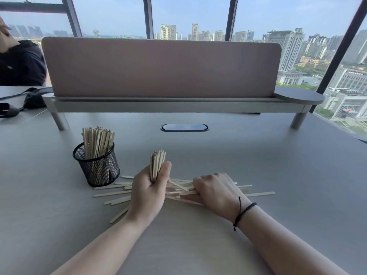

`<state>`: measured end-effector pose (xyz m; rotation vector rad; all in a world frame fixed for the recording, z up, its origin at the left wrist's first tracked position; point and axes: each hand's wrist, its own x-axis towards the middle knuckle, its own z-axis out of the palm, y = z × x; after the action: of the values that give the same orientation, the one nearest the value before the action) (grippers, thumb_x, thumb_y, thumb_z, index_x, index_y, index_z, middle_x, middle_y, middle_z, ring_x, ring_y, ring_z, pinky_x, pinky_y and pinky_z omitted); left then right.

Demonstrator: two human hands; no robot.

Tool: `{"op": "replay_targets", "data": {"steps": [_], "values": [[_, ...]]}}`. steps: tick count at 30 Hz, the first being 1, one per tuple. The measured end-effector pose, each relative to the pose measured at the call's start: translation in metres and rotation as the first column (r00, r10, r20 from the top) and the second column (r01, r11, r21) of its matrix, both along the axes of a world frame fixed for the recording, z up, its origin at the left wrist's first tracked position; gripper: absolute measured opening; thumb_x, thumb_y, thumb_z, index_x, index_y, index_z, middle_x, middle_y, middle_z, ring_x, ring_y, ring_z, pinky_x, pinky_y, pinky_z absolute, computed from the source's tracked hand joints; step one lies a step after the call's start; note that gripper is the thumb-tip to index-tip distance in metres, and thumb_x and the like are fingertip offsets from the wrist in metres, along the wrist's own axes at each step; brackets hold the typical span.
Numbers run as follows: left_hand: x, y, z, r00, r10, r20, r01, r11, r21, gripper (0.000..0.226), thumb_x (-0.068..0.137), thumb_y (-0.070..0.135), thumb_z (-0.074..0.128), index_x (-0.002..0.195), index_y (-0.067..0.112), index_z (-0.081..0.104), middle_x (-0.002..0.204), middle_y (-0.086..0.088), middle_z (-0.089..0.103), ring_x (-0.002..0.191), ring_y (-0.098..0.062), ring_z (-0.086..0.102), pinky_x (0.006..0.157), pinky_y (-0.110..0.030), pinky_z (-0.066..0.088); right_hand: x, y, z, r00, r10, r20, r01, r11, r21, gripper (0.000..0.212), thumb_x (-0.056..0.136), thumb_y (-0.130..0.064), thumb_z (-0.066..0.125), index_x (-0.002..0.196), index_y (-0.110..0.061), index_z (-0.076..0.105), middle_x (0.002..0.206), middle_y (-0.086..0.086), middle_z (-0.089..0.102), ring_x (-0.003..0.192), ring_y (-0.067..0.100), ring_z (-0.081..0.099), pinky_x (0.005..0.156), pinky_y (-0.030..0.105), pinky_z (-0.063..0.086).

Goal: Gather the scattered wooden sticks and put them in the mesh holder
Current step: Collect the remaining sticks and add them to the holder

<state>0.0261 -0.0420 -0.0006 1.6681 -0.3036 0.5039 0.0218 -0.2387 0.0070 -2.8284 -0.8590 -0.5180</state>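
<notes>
Left hand (148,192) clenched round upright sticks (157,165); right hand (215,190) seemingly grasping scattered sticks (111,193) (fingertips hidden).

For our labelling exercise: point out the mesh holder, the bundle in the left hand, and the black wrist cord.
mesh holder (99,171): head view, front mesh wall.
bundle (157,161): head view, sticks above the thumb.
black wrist cord (245,211): head view, strand across the right wrist.

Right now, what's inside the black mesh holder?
The mesh holder holds a thick bunch of wooden sticks standing upright, their tops well above the rim. Their lower parts show dimly through the mesh; the holder's bottom is covered.
</notes>
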Motion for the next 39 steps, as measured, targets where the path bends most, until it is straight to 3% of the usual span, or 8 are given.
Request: {"op": "replay_targets", "data": {"steps": [4,9,16,21,27,30,35,39], "values": [[-0.001,0.007,0.008,0.998,0.057,0.039,-0.052,0.990,-0.129,0.054,0.094,0.051,0.055,0.057,0.013,0.046,0.047,0.005,0.040,0.043,-0.018,0.034,0.052,-0.029,0.027,0.001,-0.010,0.005,0.986,-0.071,0.151,0.061,0.996,0.068,0.058,0.087,-0.072,0.041,0.065,-0.019,0.039,0.046,0.001,0.049,0.040,0.031,0.049,0.039,0.026,0.024],[-0.004,0.008,0.006,0.993,0.077,0.087,-0.077,0.997,0.003,0.066,0.094,0.055,0.057,0.057,0.006,0.032,0.050,-0.020,0.029,0.045,-0.030,0.029,0.044,-0.044,0.028,0.001,-0.019,-0.002,0.988,-0.124,0.095,0.115,0.989,0.092,0.060,0.084,-0.078,0.035,0.072,-0.020,0.029,0.055,0.003,0.054,0.052,0.035,0.051,0.044,0.031,0.026],[-0.006,0.005,0.009,0.996,0.036,0.086,-0.045,0.993,0.106,0.050,0.093,0.041,0.061,0.057,0.026,0.029,0.049,0.008,0.029,0.049,-0.007,0.025,0.049,-0.026,0.023,0.003,-0.026,-0.003,0.984,-0.150,0.098,0.153,0.988,-0.025,0.049,0.088,-0.058,0.050,0.065,-0.018,0.034,0.055,-0.001,0.044,0.049,0.032,0.041,0.044,0.029,0.018],[-0.002,0.004,0.006,1.000,0.009,0.028,-0.012,0.996,0.094,0.053,0.091,0.047,0.060,0.063,0.002,0.053,0.047,0.008,0.039,0.046,-0.005,0.034,0.051,-0.028,0.031,0.003,-0.034,0.003,0.971,-0.223,0.086,0.228,0.972,-0.052,0.045,0.083,-0.046,0.058,0.061,-0.019,0.029,0.048,-0.002,0.031,0.045,0.031,0.031,0.043,0.025,0.014],[0.000,0.004,0.005,0.998,-0.061,-0.008,0.061,0.995,0.080,0.049,0.088,0.050,0.066,0.069,0.005,0.057,0.055,0.002,0.054,0.055,-0.004,0.052,0.054,-0.026,0.039,0.000,-0.033,0.016,0.969,-0.236,0.074,0.232,0.971,0.055,0.050,0.085,-0.043,0.064,0.061,-0.019,0.028,0.045,-0.001,0.023,0.045,0.029,0.028,0.040,0.023,0.013],[-0.001,0.003,0.007,0.986,-0.151,-0.077,0.156,0.986,0.065,0.027,0.087,0.023,0.079,0.077,0.007,0.061,0.067,-0.007,0.071,0.071,-0.006,0.073,0.062,-0.017,0.050,0.000,-0.032,0.011,0.964,-0.260,0.050,0.257,0.964,0.071,0.051,0.087,-0.043,0.064,0.060,-0.018,0.028,0.044,0.001,0.026,0.046,0.030,0.031,0.041,0.025,0.016],[-0.009,0.003,0.008,0.967,-0.213,-0.139,0.235,0.957,0.169,0.020,0.085,0.043,0.078,0.084,0.024,0.071,0.057,-0.004,0.068,0.056,-0.011,0.068,0.061,-0.025,0.052,0.001,-0.030,0.013,0.949,-0.313,0.031,0.307,0.943,0.130,0.057,0.090,-0.053,0.057,0.057,-0.020,0.023,0.044,0.002,0.027,0.048,0.029,0.032,0.041,0.028,0.021],[-0.009,0.002,0.010,0.959,-0.191,-0.209,0.236,0.947,0.217,0.024,0.072,0.026,0.091,0.085,0.029,0.071,0.058,0.000,0.066,0.050,-0.004,0.053,0.056,-0.019,0.045,0.001,-0.027,0.014,0.942,-0.335,0.027,0.327,0.931,0.163,0.057,0.089,-0.059,0.047,0.058,-0.018,0.023,0.044,0.003,0.029,0.048,0.030,0.033,0.042,0.026,0.019]]}}
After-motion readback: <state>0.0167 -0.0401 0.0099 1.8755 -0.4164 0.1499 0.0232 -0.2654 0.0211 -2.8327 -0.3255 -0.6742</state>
